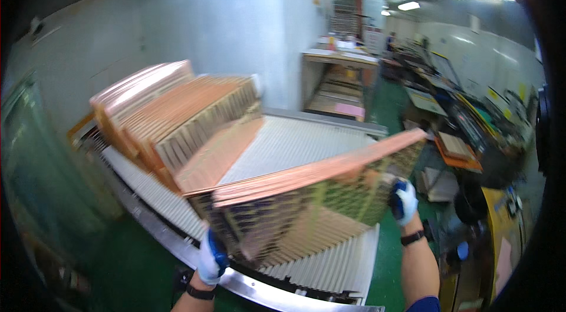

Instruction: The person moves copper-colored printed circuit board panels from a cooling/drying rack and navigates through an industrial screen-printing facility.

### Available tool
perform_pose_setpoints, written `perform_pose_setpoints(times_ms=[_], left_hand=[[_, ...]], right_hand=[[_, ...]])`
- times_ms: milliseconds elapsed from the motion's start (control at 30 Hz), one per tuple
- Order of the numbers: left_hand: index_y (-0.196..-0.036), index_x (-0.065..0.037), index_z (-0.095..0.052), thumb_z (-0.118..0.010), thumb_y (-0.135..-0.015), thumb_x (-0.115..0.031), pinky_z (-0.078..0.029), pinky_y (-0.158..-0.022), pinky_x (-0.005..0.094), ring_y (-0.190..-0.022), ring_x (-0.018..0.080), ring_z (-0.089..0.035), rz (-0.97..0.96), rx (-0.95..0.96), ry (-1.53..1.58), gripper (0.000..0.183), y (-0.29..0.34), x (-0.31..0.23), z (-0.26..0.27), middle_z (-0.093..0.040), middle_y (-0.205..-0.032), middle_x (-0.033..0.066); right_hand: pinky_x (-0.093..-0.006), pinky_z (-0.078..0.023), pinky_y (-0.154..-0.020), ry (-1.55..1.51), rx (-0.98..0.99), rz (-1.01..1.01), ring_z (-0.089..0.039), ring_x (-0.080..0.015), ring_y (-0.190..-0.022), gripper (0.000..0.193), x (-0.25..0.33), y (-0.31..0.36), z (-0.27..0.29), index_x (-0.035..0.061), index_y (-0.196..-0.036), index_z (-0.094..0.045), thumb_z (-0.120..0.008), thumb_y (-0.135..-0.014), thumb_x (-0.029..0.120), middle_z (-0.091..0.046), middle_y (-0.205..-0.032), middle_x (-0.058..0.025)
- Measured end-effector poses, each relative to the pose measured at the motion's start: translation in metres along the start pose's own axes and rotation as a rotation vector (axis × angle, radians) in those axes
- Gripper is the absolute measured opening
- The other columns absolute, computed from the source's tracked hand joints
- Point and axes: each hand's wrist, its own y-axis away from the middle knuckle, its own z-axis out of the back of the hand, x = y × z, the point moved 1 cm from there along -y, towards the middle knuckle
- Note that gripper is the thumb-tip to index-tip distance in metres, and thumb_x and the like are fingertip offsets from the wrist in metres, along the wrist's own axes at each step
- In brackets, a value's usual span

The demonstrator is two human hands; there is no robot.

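Note:
Between my two hands a stack of copper-coloured panels [321,171] stands tilted over a ribbed white rack bed [300,132]. Its front face carries a dark and gold pattern, smeared by motion. My left hand [212,258], in a white and blue glove, grips the stack's lower left edge. At the right edge my right hand [404,201], gloved alike, is closed on the same stack; its fingertips are partly hidden. Behind and to the left, more copper-coloured panels [194,97] lean in a thick row on the rack.
A metal rail [259,291] edges the rack's near side. Beyond the pale wall [224,23] stands a workbench [342,58] with papers. Equipment and an orange pallet [457,156] line the right side of the green floor [386,99]. Plastic sheeting [53,158] hangs at left.

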Motion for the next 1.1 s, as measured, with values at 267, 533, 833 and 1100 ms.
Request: perform_pose_setpoints(times_ms=[267,533,833,1100], left_hand=[[-0.129,-0.002,-0.04,-0.062,-0.078,0.013,-0.049,-0.077,0.0262,-0.09,0.0153,-0.059,0.011,-0.136,-0.324,0.057,-0.009,0.033,-0.016,-0.06,-0.106,0.007],[-0.097,-0.003,-0.054,-0.061,-0.08,-0.015,-0.03,-0.041,0.0223,-0.047,0.0055,-0.041,-0.214,0.256,-0.811,0.022,-0.005,0.036,0.029,-0.051,-0.069,0.0012],[-0.109,0.003,-0.048,-0.049,-0.087,-0.006,-0.041,-0.048,0.0301,-0.055,0.0154,-0.048,-0.109,0.206,-0.77,0.024,-0.008,0.046,0.047,-0.05,-0.074,0.0077],[-0.132,0.008,-0.039,-0.055,-0.093,-0.02,-0.039,-0.103,0.0416,-0.118,0.0312,-0.05,-0.627,0.238,-1.197,0.051,0.027,0.081,0.058,-0.05,-0.13,0.022]], right_hand=[[-0.0258,-0.047,-0.075,-0.072,0.051,-0.033,-0.056,-0.0097,-0.084,0.024,0.003,-0.007,-0.002,0.003,-0.113,-0.057,-0.059,-0.093,0.016,-0.062,-0.095,-0.0011],[-0.0246,-0.044,-0.087,-0.059,0.101,-0.019,-0.052,-0.0087,-0.096,0.038,-0.004,0.005,0.014,0.0048,-0.125,-0.05,-0.055,-0.097,0.029,-0.059,-0.11,-0.0007],[-0.024,-0.033,-0.054,-0.14,-0.04,-0.05,-0.038,-0.0053,-0.063,0.03,-0.093,0.017,0.033,0.0095,-0.085,-0.058,-0.057,-0.095,0.037,-0.046,-0.072,0.0077],[-0.0283,-0.038,-0.056,0.21,-0.151,-0.014,-0.042,-0.0068,-0.062,0.029,-0.051,0.021,0.014,0.0023,-0.084,-0.063,-0.06,-0.093,0.03,-0.048,-0.064,0.0019]])
